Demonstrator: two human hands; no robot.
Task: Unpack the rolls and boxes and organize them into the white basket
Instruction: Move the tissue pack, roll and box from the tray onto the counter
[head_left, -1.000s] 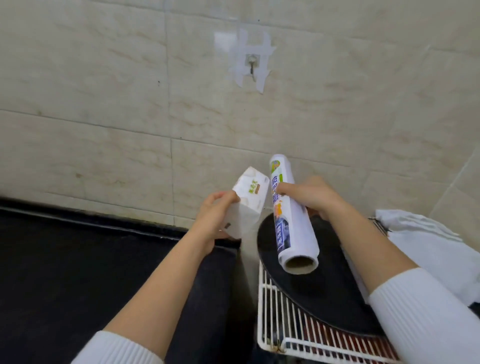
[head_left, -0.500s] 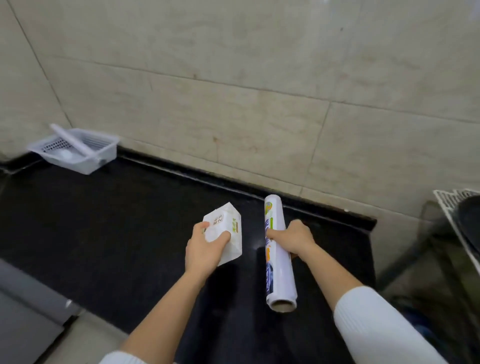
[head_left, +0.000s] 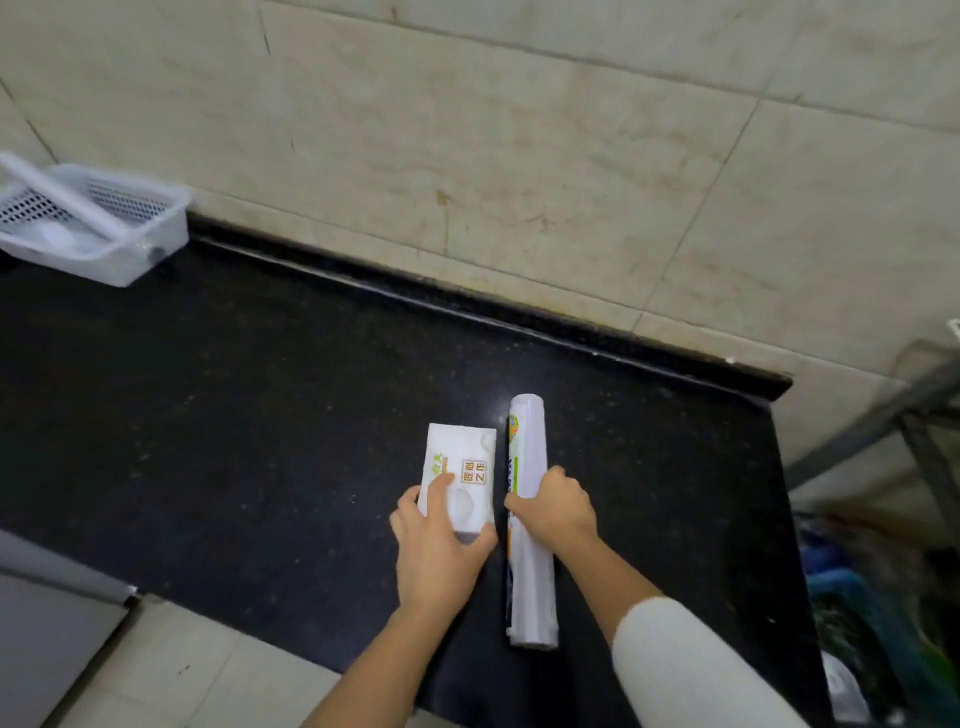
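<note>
Now both hands rest low on the black counter (head_left: 260, 415), each closed on one item. The left hand (head_left: 439, 556) wraps the near end of a white box (head_left: 460, 475), thumb across its printed top, and the box looks flat on the counter. Just right of it, the right hand (head_left: 556, 509) curls over the middle of a long white roll (head_left: 529, 519), whose long axis runs near to far, parallel to the box.

The white basket (head_left: 130, 260) sits far off to the left against the tiled wall (head_left: 519, 156), well apart from both hands, with a white stick-like piece already leaning across it. Since the basket lies leftward, the left hand is the nearer one, so the box probably travels first; the roll would likely need turning to fit along the basket's length.
</note>
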